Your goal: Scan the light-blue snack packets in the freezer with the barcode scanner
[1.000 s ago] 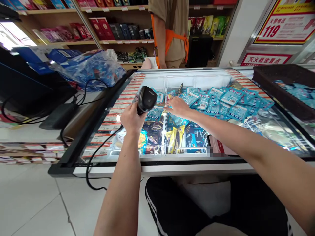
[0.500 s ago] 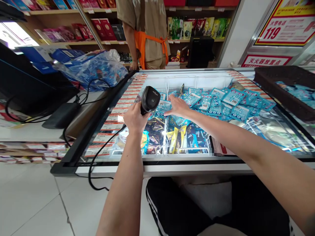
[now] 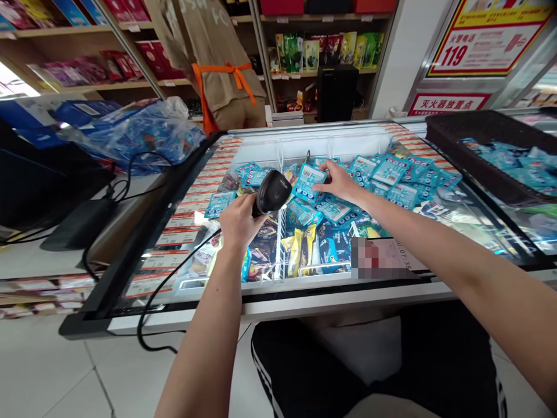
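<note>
My left hand (image 3: 238, 223) is wrapped round the handle of a black barcode scanner (image 3: 273, 193), whose head points right toward the packets. My right hand (image 3: 338, 183) pinches the right edge of a blue packet (image 3: 308, 182), with the packet's printed face and white label turned up. Around it, a heap of similar blue packets (image 3: 391, 169) lies on the glass top of a chest freezer (image 3: 304, 302). A few more blue packets (image 3: 220, 203) lie left of the scanner. Under the glass, yellow-wrapped and dark-wrapped items (image 3: 296, 252) show in wire baskets.
A dark tray (image 3: 487, 125) with more blue packets stands at the right. A clear bag of blue packets (image 3: 169, 130) rests at the left. The scanner's cable (image 3: 174, 270) loops over the freezer's front edge. Behind the freezer stands a person in an orange apron (image 3: 221, 64).
My right hand has taken hold of a blue packet. The scanner has tilted to the right, toward that packet. The view has shifted, and the person behind leans differently.
</note>
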`<state>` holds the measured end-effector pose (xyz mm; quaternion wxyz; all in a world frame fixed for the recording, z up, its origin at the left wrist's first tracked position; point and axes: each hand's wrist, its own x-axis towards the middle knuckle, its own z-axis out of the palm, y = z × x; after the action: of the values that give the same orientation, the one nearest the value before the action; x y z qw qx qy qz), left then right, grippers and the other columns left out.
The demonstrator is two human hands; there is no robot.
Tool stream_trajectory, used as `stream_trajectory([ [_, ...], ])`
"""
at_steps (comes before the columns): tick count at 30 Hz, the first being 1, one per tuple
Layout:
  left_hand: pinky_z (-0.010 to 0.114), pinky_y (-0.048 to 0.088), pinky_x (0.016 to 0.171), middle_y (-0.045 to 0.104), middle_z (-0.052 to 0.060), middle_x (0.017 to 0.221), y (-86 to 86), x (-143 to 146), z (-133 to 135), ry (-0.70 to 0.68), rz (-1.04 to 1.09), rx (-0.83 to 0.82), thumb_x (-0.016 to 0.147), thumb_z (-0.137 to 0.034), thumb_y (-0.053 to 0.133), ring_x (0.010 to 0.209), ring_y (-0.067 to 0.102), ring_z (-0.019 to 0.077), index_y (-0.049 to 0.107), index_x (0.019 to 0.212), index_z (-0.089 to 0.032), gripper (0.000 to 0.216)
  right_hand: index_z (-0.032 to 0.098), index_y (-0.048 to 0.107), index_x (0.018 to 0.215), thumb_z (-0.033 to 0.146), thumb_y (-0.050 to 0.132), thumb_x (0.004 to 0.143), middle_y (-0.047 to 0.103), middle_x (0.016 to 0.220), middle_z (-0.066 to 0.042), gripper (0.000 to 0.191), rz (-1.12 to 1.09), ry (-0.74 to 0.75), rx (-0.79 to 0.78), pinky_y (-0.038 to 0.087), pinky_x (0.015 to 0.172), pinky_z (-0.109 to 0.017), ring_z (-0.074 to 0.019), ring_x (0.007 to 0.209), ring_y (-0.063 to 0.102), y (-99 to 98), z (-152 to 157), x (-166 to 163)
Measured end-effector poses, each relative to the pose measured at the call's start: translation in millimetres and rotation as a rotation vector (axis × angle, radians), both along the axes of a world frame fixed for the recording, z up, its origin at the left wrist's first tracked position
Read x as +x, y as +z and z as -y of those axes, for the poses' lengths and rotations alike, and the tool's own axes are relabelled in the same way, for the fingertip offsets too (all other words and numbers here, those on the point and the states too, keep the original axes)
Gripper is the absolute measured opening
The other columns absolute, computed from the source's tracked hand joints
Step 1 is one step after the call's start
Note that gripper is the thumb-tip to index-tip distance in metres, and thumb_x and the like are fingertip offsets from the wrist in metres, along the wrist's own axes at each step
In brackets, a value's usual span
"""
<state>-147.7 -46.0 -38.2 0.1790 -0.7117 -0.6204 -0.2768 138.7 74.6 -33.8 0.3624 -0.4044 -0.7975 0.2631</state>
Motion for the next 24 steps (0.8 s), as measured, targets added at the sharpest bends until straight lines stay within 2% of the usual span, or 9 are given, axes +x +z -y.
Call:
stream_trajectory([
  [4,0.030,0.041,0.068,0.071,0.008,0.097,3.9,13.1,-0.2,-0.045,-0.046,-0.019,0.077,-0.038,0.063,0.092,0.066,0.0251,0.065,0.109,-0.022,0.036,0.023,0.050,0.109,0.052,0.070,0.070,0.064,0.084,0.001,0.052,0.003,0.096,0.020,0.046,0.074,-0.037,-0.0216,0.076,0.060,-7.8,0.4,-2.3],
  [10,0.029,0.041,0.066,0.071,0.008,0.096,2.9,22.3,-2.6,-0.041,-0.071,-0.028,0.077,-0.041,0.063,0.092,0.066,0.0255,0.064,0.107,-0.021,0.036,0.021,0.051,0.109,0.051,0.068,0.071,0.064,0.108,-0.005,0.051,0.057,0.058,0.081,0.044,0.077,-0.035,-0.0211,0.083,0.059,-6.1,2.3,-0.6],
  [15,0.029,0.041,0.066,0.071,0.008,0.094,3.6,29.0,-3.2,-0.053,-0.060,-0.020,0.077,-0.039,0.063,0.091,0.066,0.0251,0.065,0.105,-0.021,0.034,0.022,0.052,0.106,0.050,0.066,0.072,0.064,0.111,-0.005,0.046,0.053,0.076,0.095,0.043,0.081,-0.036,-0.0237,0.091,0.059,-3.6,6.0,-0.7],
  [24,0.030,0.040,0.066,0.070,0.007,0.091,5.1,31.8,-3.4,-0.056,-0.057,-0.050,0.075,-0.037,0.065,0.092,0.065,0.0255,0.064,0.103,-0.022,0.032,0.021,0.051,0.110,0.051,0.063,0.073,0.064,0.111,-0.005,0.049,0.085,0.085,0.107,0.042,0.078,-0.034,-0.0232,0.090,0.058,-4.4,5.5,-0.2],
])
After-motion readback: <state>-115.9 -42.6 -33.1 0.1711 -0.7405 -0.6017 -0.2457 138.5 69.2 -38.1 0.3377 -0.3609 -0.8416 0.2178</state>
